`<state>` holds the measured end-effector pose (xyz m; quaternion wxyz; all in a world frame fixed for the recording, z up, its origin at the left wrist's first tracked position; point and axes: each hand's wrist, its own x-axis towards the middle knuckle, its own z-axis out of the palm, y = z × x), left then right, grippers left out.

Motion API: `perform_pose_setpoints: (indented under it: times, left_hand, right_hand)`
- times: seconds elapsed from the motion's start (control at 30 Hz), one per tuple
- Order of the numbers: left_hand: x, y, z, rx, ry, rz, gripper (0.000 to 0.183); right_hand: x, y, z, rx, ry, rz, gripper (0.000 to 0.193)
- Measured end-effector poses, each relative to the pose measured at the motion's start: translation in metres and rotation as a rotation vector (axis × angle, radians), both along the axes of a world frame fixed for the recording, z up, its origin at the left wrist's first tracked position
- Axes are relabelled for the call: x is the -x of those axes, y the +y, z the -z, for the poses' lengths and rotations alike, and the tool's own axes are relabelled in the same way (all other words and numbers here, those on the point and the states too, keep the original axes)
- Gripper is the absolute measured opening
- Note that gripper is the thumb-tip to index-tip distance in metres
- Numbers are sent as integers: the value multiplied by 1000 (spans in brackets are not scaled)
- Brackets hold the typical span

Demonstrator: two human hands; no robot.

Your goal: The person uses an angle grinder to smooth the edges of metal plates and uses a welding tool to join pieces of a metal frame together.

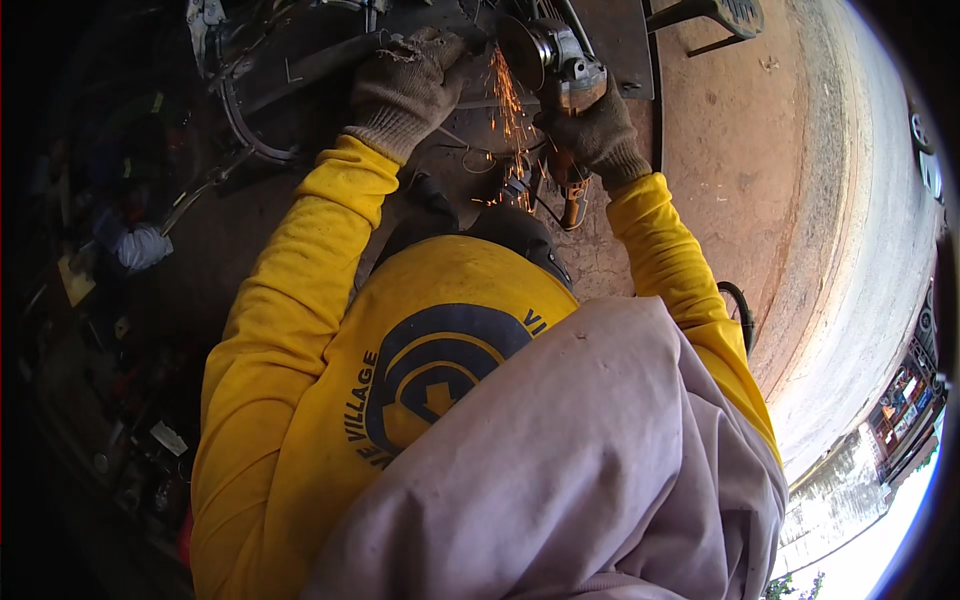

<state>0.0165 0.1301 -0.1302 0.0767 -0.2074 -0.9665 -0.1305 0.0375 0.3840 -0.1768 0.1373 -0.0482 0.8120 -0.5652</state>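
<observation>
Both my hands wear brown knitted work gloves. My right hand point(600, 128) is wrapped round the body of an angle grinder point(574, 80), whose round disc point(520, 52) faces left. Orange sparks point(508, 105) stream down from beside the disc toward my feet. To the left, my left hand point(408, 88) is closed over a dark metal piece point(335, 58) that runs leftward along the work surface. The exact contact between disc and metal is hard to make out in the shadow.
A dark metal table point(622, 45) lies under the work, with a stool point(725, 15) at the upper right. Curved metal tubing point(237, 112) stands left of my left hand. Dim clutter point(145, 245) fills the far left; a paved road point(840, 230) runs along the right.
</observation>
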Motion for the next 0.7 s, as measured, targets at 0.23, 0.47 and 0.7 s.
perform_pose_setpoints:
  times: [0.23,0.47,0.7]
  left_hand:
    - [0,0,0,-8,50,14,26]
    - [4,2,-1,-49,26,29,26]
    - [2,3,-3,-68,56,9,23]
  right_hand:
    - [-1,2,0,-74,72,15,71]
    - [-2,7,18,-2,29,59,81]
    - [-7,5,2,22,-58,82,82]
